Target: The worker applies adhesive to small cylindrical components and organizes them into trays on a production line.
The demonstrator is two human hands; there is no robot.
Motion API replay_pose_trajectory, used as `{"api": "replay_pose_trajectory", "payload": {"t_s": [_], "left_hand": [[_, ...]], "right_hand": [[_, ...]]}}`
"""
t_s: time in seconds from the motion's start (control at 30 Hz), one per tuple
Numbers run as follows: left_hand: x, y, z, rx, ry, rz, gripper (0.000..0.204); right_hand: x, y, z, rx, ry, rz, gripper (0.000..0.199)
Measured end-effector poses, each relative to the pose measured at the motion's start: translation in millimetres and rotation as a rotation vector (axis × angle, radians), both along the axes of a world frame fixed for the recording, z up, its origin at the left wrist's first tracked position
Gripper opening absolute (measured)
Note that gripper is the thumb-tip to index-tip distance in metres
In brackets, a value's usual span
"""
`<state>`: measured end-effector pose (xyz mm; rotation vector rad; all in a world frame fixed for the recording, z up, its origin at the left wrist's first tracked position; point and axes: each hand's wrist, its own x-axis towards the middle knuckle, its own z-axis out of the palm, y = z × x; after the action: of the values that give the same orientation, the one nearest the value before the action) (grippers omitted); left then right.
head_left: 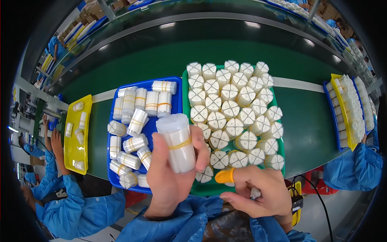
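A blue rectangular plastic tray [151, 127] of white, yellow-banded cylindrical bundles [138, 122] and a green plastic tray [209, 188] crowded with upright white bundles [229, 109] fill the near counter [306, 117]. Bare green surface runs beyond them and right. The person's left hand [169, 189] clasps a translucent banded bundle [175, 141] before the trays; the right hand's [260, 191] thumb and forefinger stand apart, and I cannot tell whether its curled fingers grip the small pale object [255, 192] there.

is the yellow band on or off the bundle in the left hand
On: the yellow band shows across the middle of the white bundle in the left hand.
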<state>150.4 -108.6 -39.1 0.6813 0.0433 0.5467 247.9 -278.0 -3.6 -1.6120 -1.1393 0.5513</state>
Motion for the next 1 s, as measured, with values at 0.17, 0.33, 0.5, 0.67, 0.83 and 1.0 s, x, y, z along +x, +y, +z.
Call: {"api": "replay_pose_trajectory", "payload": {"t_s": [0.17, 0.33, 0.5, 0.67, 0.83, 1.0], "left_hand": [[3, -22, 24, -0.123, 0.22, 0.121, 0.062], [-14, -10, 2, 0.132, 0.041, -0.077, 0.058], [-10, -12, 12, 0.742, 0.186, 0.303, 0.041], [-30, 56, -1, 1.522, 0.502, 0.856, 0.02], [7, 107, 9, 2.102, 0.855, 0.576, 0.037], [33, 127, -26, 2.181, 1.084, 0.34, 0.064]], "right_hand": [[-6, 20, -3, 0.083, 0.21, -0.042, 0.04], [-12, 27, -1, -0.02, 0.342, 0.124, 0.054], [-24, 26, -3, -0.014, 0.757, 0.107, 0.059], [-15, 18, -9, 0.07, 0.269, -0.071, 0.053], [-2, 10, -20, 0.21, 0.104, -0.042, 0.058], [-3, 0, -28, 0.423, 0.215, -0.052, 0.056]]}}
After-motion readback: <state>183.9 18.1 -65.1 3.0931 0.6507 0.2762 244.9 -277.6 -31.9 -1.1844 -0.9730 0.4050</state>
